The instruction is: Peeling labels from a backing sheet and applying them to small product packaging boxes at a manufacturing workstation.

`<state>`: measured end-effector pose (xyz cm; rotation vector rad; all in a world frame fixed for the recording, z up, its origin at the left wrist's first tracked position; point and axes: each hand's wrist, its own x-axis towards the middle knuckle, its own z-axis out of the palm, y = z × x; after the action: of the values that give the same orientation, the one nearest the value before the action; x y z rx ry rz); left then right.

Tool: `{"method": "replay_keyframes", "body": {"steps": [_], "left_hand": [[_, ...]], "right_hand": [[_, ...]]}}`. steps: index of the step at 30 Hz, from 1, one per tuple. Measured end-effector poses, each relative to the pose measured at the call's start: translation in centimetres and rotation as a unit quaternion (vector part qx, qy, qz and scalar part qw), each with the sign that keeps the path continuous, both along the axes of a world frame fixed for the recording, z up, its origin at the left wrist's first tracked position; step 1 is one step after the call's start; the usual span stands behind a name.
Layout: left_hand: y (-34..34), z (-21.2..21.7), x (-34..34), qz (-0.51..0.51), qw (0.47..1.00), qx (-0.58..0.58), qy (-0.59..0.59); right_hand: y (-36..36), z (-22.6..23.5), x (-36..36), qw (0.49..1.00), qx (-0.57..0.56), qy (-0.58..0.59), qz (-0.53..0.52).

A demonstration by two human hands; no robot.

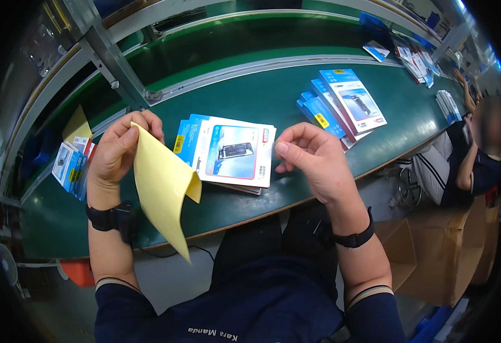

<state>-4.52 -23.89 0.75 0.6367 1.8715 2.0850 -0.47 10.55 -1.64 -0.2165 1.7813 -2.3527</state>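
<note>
My left hand (120,150) pinches the top corner of a glossy yellow sheet (160,184), which hangs down in front of me with one edge folded over. Right of it on the green table lies a short stack of flat blue-and-white boxes (240,150), partly covered by the sheet's fold. The top box shows a picture of a dark device. Close to that stack's right edge is my right hand (319,163), raised, with thumb and forefinger pressed together. Whatever may be between those fingertips is too small to make out.
Another stack of similar boxes (353,103) stands to the right. More boxes (72,168) and a yellow sheet (78,127) are at the far left. A metal post (113,60) rises behind my left hand. A co-worker (462,143) sits at right, near large cardboard boxes (442,246).
</note>
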Motion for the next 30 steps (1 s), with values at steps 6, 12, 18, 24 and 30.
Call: {"method": "replay_keyframes", "body": {"steps": [6, 12, 18, 24, 30], "left_hand": [[1.4, 0.2, 0.9, 0.005, 0.999, 0.005, 0.040], [2.5, 0.1, 1.3, -0.010, 0.998, -0.033, 0.050], [3.4, 0.2, 1.7, -0.006, 0.996, -0.076, 0.042], [3.7, 0.3, 1.7, -0.003, 0.994, -0.094, 0.051], [4.0, 0.2, 1.8, -0.006, 0.993, -0.101, 0.058]], "right_hand": [[-0.3, 1.1, -0.2, 0.999, 0.026, -0.039, 0.012], [-0.5, 0.8, -0.5, 0.997, 0.058, -0.051, 0.010], [-0.9, 1.0, -0.4, 0.997, 0.076, -0.030, -0.006], [0.0, -1.8, -0.5, 0.996, -0.019, -0.084, 0.032], [-0.6, -2.9, -0.6, 0.999, 0.017, -0.029, 0.021]]}}
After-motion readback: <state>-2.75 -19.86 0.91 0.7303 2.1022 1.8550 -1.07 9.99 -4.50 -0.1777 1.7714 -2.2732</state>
